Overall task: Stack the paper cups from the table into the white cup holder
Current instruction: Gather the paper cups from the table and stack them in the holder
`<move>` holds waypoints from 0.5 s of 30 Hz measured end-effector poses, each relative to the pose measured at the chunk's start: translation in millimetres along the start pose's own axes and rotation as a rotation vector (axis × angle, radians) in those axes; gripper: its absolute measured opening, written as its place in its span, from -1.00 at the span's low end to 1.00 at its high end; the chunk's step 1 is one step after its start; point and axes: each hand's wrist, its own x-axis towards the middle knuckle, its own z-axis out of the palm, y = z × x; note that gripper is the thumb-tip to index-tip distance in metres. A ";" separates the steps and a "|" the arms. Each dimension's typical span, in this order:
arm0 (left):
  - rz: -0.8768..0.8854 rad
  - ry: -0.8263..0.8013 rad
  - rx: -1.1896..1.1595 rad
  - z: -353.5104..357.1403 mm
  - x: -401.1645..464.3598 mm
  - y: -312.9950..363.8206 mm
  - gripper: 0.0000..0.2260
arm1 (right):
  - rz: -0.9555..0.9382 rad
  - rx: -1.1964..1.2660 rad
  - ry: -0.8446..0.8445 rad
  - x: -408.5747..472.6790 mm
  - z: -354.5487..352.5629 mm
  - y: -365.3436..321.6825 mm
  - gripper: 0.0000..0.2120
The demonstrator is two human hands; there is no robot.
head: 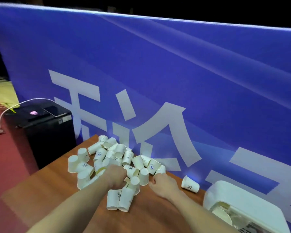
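Cups (114, 158) litter wooden table (45, 187) by blue banner (175, 73); both hands' finger positions cannot be told.

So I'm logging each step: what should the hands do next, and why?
Probably lift one cup out with the left hand, which is already buried in the pile of paper cups. The white cup holder sits at the right, apart from the pile.
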 end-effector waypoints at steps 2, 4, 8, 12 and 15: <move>-0.029 0.000 -0.009 5.6 -1.1 -34.2 -0.69 | -0.012 -0.031 0.007 21.0 3.9 -30.3 -0.74; -0.048 0.012 -0.026 14.7 0.9 -69.0 -0.70 | 0.000 -0.033 0.018 42.2 10.5 -60.3 -0.69; -0.081 -0.019 -0.047 27.3 7.4 -124.4 -0.70 | 0.020 -0.077 0.014 63.2 24.6 -101.0 -0.62; -0.064 -0.017 -0.055 40.7 28.4 -139.0 -0.70 | 0.075 -0.078 0.017 73.2 33.5 -102.2 -0.61; 0.005 -0.024 -0.051 56.1 42.7 -120.7 -0.69 | 0.126 -0.076 -0.012 75.5 40.6 -88.9 -0.63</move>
